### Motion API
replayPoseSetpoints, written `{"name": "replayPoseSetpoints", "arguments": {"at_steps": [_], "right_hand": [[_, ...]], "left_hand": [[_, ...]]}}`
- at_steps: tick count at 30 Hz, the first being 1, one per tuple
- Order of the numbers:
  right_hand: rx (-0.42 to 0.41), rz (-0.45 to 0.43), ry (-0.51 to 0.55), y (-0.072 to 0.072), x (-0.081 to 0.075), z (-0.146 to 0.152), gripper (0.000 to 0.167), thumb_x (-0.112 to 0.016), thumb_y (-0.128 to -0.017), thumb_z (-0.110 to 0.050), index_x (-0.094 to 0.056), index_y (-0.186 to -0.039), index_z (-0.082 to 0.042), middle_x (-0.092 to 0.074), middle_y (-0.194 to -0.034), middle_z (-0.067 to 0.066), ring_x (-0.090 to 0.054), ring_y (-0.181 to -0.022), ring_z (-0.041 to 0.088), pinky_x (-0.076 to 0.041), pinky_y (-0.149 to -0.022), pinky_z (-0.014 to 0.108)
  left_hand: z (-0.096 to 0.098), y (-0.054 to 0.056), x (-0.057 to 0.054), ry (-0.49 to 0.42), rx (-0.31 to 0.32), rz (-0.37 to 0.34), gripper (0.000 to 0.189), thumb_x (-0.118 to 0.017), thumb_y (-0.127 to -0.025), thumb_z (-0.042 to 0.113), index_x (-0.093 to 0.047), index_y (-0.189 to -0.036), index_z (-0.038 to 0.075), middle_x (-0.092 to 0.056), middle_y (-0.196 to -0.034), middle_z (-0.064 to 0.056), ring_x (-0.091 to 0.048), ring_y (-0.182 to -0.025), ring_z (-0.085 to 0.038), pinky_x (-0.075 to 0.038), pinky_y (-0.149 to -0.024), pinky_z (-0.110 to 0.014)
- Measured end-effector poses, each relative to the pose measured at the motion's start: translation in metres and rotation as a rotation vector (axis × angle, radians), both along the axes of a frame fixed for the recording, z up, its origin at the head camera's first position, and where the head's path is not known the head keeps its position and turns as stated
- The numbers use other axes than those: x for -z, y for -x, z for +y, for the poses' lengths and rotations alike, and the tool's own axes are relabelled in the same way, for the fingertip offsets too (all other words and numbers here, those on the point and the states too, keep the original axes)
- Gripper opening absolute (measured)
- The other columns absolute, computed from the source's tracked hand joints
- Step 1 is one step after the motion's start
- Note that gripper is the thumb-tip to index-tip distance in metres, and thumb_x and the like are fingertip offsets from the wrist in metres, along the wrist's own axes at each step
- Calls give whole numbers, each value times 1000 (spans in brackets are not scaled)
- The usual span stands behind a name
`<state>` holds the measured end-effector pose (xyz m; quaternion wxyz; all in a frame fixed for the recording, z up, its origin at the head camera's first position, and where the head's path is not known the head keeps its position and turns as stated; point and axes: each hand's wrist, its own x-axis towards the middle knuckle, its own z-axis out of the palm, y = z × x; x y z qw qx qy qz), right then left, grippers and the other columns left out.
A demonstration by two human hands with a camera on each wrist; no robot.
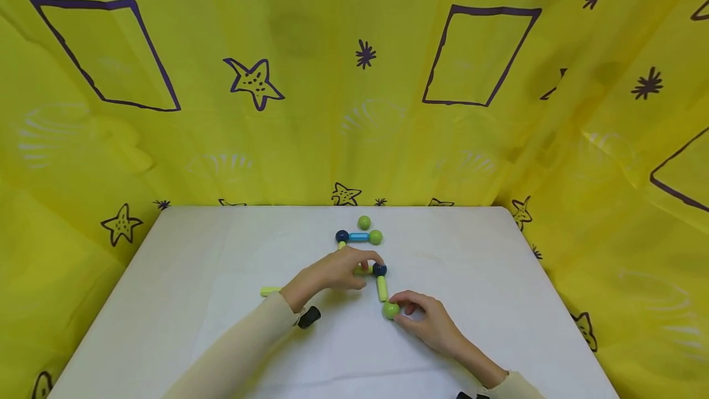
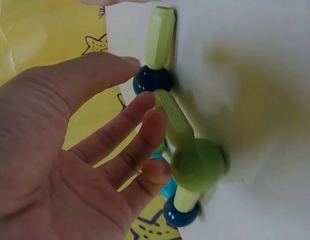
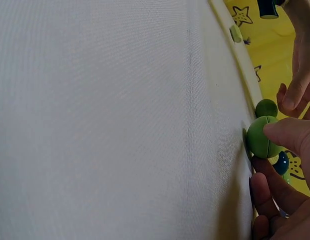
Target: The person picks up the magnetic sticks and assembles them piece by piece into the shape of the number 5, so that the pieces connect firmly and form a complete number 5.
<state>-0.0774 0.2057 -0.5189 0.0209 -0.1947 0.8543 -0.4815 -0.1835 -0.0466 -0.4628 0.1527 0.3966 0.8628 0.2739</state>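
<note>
My right hand (image 1: 429,322) pinches a light green ball (image 1: 391,310) between thumb and fingers, beside the near end of a yellow-green stick (image 1: 382,289). Whether ball and stick touch, I cannot tell. That stick joins a dark blue ball (image 1: 379,269), which a fingertip of my left hand (image 1: 340,268) touches from above. The left thumb stands apart from that ball, fingers loosely bent. Another yellow-green stick (image 2: 174,117) runs from the dark blue ball to a green ball (image 2: 200,165), mostly hidden under the left hand in the head view.
Farther back, a second dark blue ball (image 1: 342,236) joins a blue stick (image 1: 359,237) ending in a green ball (image 1: 376,237). A loose green ball (image 1: 364,222) lies behind it. A yellow-green stick (image 1: 269,291) lies left. The white table (image 1: 471,251) meets a yellow patterned curtain (image 1: 310,140).
</note>
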Motion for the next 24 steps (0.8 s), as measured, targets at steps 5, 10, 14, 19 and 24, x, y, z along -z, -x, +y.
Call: {"name": "replayPoseSetpoints", "arguments": {"at_steps": [5, 10, 14, 19, 24], "right_hand": [[7, 14, -15, 0, 3, -1, 29, -80, -89, -9, -73, -116, -17, -72, -103, -3, -63, -84, 20, -52, -77, 32], [9, 17, -31, -1, 4, -1, 29, -79, -90, -8, -73, -117, -17, -72, -103, -4, -63, -86, 20, -51, -78, 31], [19, 47, -51, -1, 7, -1, 30, -78, -89, -3, -73, -116, -14, -73, -104, -1, -63, -86, 21, -51, -79, 32], [20, 46, -37, 0, 8, 1, 31, -79, -89, -5, -73, -117, -16, -74, -105, -3, -64, -87, 20, -52, -80, 33], [1, 42, -27, -1, 4, 2, 29, -78, -91, -11, -73, -118, -19, -73, -107, -6, -63, -88, 16, -51, -80, 30]], "left_hand": [[13, 0, 3, 24, 51, -54, 52, -69, -84, -7, -65, -131, 14, -72, -103, -6, -62, -90, -16, -47, -73, -22], [21, -1, 9, 73, 53, -76, 50, -71, -86, -4, -66, -130, 18, -69, -87, 1, -58, -79, -9, -46, -71, -20], [24, -1, 14, 93, 57, -92, 47, -74, -86, 0, -68, -128, 20, -64, -77, 6, -54, -72, -5, -45, -69, -20], [28, -2, 21, 90, 65, -70, 41, -77, -86, 4, -72, -124, 20, -58, -71, 9, -51, -66, -4, -43, -65, -19], [32, -5, 26, 99, 81, -31, 37, -76, -86, 5, -75, -121, 18, -57, -70, 11, -50, -64, -2, -42, -63, -17]]}}
